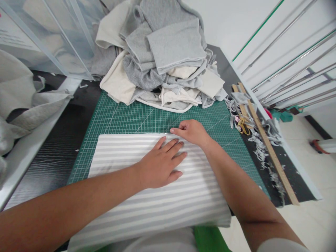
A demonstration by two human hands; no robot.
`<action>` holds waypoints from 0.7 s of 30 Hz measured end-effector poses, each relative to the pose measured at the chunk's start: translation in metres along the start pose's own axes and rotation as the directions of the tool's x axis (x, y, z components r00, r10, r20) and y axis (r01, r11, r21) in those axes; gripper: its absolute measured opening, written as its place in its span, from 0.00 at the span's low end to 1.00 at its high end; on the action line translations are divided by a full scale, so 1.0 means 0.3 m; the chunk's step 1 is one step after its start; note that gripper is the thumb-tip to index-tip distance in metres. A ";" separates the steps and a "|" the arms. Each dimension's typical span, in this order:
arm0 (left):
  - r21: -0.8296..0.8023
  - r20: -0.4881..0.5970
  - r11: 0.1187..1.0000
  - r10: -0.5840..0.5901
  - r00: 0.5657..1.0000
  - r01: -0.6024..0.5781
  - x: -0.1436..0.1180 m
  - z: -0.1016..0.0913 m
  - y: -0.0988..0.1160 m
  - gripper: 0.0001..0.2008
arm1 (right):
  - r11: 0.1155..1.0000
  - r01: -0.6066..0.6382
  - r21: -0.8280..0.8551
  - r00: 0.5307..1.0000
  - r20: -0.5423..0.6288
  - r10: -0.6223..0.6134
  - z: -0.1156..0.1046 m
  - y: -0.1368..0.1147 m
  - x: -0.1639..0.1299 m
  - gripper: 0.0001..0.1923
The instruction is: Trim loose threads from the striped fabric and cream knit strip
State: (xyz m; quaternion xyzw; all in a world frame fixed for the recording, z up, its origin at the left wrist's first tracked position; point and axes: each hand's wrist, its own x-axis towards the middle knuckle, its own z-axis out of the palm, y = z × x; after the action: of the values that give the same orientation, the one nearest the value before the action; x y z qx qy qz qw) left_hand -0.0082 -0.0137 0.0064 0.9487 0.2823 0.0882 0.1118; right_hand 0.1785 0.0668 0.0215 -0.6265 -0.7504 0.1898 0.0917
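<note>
Left hand [160,168] rests, fingers spread, on rectangular grey-and-white striped fabric [131,210]; right hand [193,132] curls at its edge, pinch unclear. White sheet [13,38]: print illegible.

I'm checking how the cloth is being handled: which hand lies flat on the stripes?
The left hand, its fingers spread over the striped cloth; the right hand is curled instead, at the cloth's far edge.

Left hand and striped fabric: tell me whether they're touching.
Touching. The head view shows the left hand laid palm down on the striped fabric, fingers spread flat across the stripes, with no gap visible beneath them.
</note>
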 end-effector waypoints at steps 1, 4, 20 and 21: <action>0.002 -0.002 1.000 0.001 1.000 -0.001 0.000 0.000 0.000 0.28 | 1.000 0.000 -0.004 1.000 0.005 0.000 0.000 0.000 0.001 0.26; 0.006 -0.006 1.000 0.003 1.000 -0.003 0.000 0.002 -0.001 0.28 | 1.000 0.000 -0.011 1.000 0.011 0.000 0.001 0.002 0.003 0.26; -0.014 0.005 1.000 0.006 1.000 -0.006 -0.001 0.000 -0.003 0.28 | 1.000 0.000 0.027 1.000 0.016 0.000 -0.002 0.005 0.010 0.27; -0.014 0.006 1.000 0.006 1.000 -0.006 -0.001 -0.001 -0.002 0.28 | 1.000 -0.006 0.023 1.000 0.016 0.005 0.000 0.004 0.010 0.27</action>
State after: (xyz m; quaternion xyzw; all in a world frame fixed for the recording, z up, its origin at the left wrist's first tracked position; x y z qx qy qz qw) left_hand -0.0088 -0.0132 0.0064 0.9490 0.2784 0.0878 0.1192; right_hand 0.1790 0.0699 0.0208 -0.6260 -0.7471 0.2033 0.0925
